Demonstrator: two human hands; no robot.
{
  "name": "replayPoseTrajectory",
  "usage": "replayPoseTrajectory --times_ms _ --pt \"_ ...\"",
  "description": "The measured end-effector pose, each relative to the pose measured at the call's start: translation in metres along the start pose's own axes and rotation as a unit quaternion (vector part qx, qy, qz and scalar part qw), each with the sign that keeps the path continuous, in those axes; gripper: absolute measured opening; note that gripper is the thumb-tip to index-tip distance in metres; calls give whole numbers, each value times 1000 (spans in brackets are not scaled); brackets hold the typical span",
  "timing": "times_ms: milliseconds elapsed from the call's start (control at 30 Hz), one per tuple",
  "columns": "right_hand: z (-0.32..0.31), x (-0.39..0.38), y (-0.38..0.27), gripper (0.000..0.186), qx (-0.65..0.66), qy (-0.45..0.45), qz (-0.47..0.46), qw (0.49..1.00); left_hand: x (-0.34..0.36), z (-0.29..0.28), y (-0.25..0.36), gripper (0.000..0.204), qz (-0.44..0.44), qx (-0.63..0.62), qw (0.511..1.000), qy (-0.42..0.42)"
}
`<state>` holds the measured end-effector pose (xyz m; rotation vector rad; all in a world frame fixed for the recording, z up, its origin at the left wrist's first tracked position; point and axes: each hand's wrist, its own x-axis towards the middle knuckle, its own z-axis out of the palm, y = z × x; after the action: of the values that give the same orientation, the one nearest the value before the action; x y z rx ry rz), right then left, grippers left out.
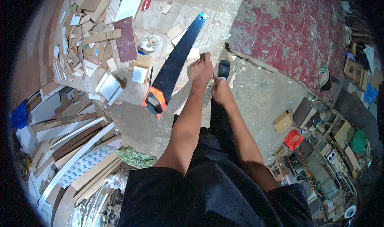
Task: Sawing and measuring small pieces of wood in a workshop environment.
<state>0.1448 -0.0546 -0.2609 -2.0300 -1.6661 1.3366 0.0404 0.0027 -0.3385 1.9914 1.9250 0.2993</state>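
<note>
Both our hands are closed: the left hand point(201, 70) grips a small wood piece point(203, 57), the right hand point(221, 92) something unclear. The handsaw point(176, 63) on the floor point(260, 95) beside our foot point(223, 69) could cut us.

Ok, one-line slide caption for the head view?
Left hand grips a small wood piece, right hand alongside, handsaw lying on the littered floor.

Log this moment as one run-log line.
left hand: grips small wood piece | right hand: beside it, contents unclear | handsaw: lying on floor, untouched
</note>
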Motion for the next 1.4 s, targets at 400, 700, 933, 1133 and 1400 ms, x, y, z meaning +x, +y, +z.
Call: replayPoseTrajectory --times_ms 400,700,933,1133,1400 --pt "22 -36 -5 24 -2 74 -48 996 -3 4 -12 22 -21 15 999 -23" --pt "24 -32 -8 31 34 92 -38 994 -2 1 -14 20 -6 -3 1000 21" --pt "29 -44 -11 47 12 95 -55 994 -7 2 -15 19 -8 7 1000 15" --pt "36 -45 0 41 11 92 -9 996 -4 5 -4 19 22 0 999 46" --pt "31 -47 -14 25 64 81 12 995 1 2 -15 18 6 30 999 18"
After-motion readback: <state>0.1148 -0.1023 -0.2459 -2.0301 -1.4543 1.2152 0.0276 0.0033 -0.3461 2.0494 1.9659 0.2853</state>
